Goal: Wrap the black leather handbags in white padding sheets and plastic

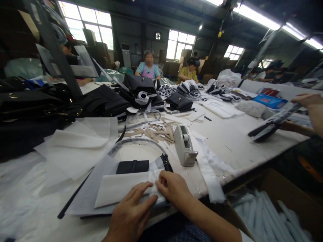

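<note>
In front of me a black handbag lies under white wrapping paper [88, 198], its handle [138, 141] arching away and wrapped in clear film. A black flap with a strap [133, 166] shows above a folded white foam sheet [121, 186]. My left hand [133, 208] rests on the wrapping with its fingers spread. Just right of it, my right hand [175, 188] has curled fingers pinching the translucent white wrapping sheet [153, 178] near a small black buckle [165, 162]. Behind my right hand stands a grey tape dispenser [185, 146].
Black bags [101, 101] pile up at the left and back. Paper sheets [78, 144] and cardboard scraps [153, 131] lie on the table. A box of white rolls [267, 211] sits below the right edge. At right, another person's hand [309, 99] holds a wrapped black piece [272, 124].
</note>
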Available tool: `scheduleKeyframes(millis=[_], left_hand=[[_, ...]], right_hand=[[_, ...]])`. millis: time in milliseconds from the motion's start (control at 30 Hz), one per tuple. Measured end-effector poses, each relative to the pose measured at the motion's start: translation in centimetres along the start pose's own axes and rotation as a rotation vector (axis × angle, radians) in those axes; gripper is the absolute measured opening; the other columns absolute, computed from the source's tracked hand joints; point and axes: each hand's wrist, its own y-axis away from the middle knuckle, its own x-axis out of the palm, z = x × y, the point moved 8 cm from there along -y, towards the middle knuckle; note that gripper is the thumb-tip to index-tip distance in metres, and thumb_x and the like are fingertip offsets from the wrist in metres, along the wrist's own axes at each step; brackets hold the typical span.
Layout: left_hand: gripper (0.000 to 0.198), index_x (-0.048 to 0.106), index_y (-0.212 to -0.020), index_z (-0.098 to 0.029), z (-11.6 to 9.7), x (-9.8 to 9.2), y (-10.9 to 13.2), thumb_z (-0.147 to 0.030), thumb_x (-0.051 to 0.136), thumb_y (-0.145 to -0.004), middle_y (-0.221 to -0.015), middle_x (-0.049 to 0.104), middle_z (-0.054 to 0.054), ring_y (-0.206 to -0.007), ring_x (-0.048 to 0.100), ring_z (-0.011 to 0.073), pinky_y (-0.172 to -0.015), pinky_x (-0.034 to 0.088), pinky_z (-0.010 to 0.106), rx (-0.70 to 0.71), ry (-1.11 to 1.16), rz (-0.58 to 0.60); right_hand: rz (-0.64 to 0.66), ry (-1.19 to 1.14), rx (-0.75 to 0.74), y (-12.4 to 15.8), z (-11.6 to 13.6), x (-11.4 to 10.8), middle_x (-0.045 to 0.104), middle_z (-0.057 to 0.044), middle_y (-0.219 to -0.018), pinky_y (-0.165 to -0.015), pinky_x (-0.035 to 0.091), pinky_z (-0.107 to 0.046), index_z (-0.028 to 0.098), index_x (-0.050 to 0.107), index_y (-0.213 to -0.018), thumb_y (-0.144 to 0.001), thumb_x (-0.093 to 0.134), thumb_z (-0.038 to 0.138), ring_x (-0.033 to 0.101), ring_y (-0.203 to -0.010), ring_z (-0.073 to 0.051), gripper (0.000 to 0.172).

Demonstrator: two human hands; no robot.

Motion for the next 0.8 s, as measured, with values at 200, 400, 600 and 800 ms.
scheduleKeyframes(millis=[200,400,600,800], left_hand=[[0.046,0.059,-0.127,-0.02,-0.7,1.5,0.6,-0.008,0.048,-0.085,-0.136,0.06,0.0,-0.126,0.056,0.0258,-0.094,0.057,0.042,0.245,-0.206,0.136],[0.046,0.05,-0.138,-0.02,-0.7,1.9,0.5,-0.025,0.051,-0.092,-0.138,0.057,-0.002,-0.123,0.058,0.0223,-0.095,0.057,0.039,0.245,-0.31,0.222],[0.044,0.055,-0.134,-0.022,-1.3,1.6,0.3,-0.035,0.053,-0.093,-0.134,0.059,-0.003,-0.116,0.063,0.0217,-0.089,0.06,0.037,0.303,-0.386,0.142],[0.043,0.058,-0.131,-0.022,-1.2,1.6,0.7,-0.038,0.055,-0.091,-0.132,0.061,-0.001,-0.115,0.064,0.0233,-0.088,0.06,0.036,0.339,-0.39,0.044]], right_hand=[[0.005,-0.045,0.025,-0.9,-0.5,-0.1,0.063,0.003,-0.063,-0.056,0.029,-0.023,0.021,0.055,-0.092,-0.082,0.06,0.022,0.056,-0.059,-0.015,0.012],[-0.003,-0.065,0.025,-1.5,-0.3,0.1,0.059,0.003,-0.057,-0.054,0.031,-0.023,0.02,0.056,-0.088,-0.08,0.06,0.017,0.055,-0.056,-0.015,0.01],[-0.186,-0.33,-0.07,0.2,-1.8,-6.0,0.065,0.003,-0.069,-0.061,0.045,-0.022,0.022,0.058,-0.098,-0.087,0.06,0.033,0.062,-0.061,-0.014,0.015],[-0.568,-0.232,0.192,0.3,-10.4,-15.6,0.071,-0.009,-0.107,-0.101,0.039,-0.04,0.02,0.069,-0.095,-0.083,0.057,0.044,0.06,-0.108,-0.028,0.03]])
